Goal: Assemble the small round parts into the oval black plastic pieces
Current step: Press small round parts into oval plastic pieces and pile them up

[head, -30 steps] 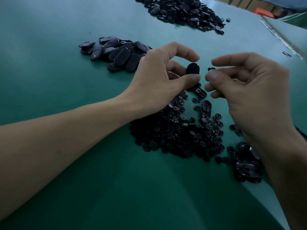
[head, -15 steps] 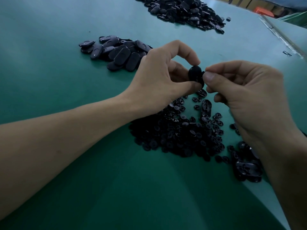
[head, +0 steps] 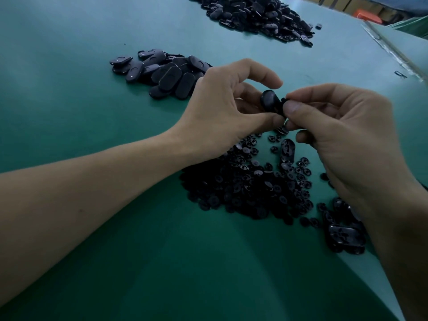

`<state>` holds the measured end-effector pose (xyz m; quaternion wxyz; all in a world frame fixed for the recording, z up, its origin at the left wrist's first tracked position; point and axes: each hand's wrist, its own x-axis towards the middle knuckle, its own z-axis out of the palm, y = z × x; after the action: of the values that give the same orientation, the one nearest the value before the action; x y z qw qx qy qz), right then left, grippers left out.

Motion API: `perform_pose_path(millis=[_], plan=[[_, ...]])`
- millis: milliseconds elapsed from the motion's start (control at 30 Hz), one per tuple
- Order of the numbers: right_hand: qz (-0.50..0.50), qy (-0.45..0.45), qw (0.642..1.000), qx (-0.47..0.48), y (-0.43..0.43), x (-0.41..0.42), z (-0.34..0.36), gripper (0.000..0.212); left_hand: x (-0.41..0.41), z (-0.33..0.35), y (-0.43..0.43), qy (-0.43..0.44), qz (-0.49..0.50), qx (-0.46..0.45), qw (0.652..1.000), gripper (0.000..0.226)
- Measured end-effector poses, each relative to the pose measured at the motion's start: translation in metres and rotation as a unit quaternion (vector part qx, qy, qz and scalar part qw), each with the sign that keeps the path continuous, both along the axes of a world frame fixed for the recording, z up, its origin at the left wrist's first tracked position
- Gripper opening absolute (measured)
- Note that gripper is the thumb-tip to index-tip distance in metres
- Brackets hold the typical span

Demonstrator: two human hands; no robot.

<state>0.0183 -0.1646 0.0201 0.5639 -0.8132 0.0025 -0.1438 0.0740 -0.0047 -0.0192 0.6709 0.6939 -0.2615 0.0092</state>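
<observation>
1. The left hand (head: 222, 112) pinches one oval black piece (head: 269, 100) between thumb and curled fingers, in the air just above the far edge of the heap of small round parts (head: 250, 188)
2. The right hand (head: 347, 140) pinches a small round part (head: 283, 100) between thumb and forefinger, touching the piece's right edge; whether it is seated I cannot tell
3. The piece stands roughly upright: its long axis runs from the rounded top end down to a lower end hidden between the two thumbs. Its smooth back faces the camera, so the hollow side probably faces the right hand
4. Beyond the heap to the left lies a pile of ovals (head: 166, 72), smooth side up and possibly finished; a larger pile (head: 254, 15) lies far beyond the heap, and a few hollow-side-up ovals (head: 345, 235) lie just right of its near edge
5. With the heap this full, I judge most of the work remains
</observation>
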Motion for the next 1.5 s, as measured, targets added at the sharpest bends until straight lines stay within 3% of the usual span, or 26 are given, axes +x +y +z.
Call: perform_pose_path(millis=[233,500,1033,1333,1500], plan=[[-0.031,0.008,0.999,-0.015,-0.0022,0.0003,-0.0005,0.013,-0.0005,0.0019,-0.0007,0.005,0.001,-0.004,1.000,0.036],[0.010,0.022,1.000,0.015,-0.0033,0.0019,-0.0033,0.014,0.0003,0.0011,-0.0003,-0.013,0.008,-0.009,1.000,0.042],[0.000,0.017,1.000,0.005,-0.0027,0.0018,-0.0028,0.013,0.0016,0.0010,-0.0014,0.005,0.005,-0.034,0.999,0.038],[-0.001,0.014,1.000,0.012,-0.0005,0.0013,-0.0022,0.014,-0.0007,0.0027,-0.0009,0.020,-0.027,-0.042,0.999,0.053],[0.003,0.005,1.000,0.018,-0.0001,0.0012,-0.0008,0.014,0.0001,0.0027,0.0004,0.012,-0.017,-0.031,0.999,0.049]])
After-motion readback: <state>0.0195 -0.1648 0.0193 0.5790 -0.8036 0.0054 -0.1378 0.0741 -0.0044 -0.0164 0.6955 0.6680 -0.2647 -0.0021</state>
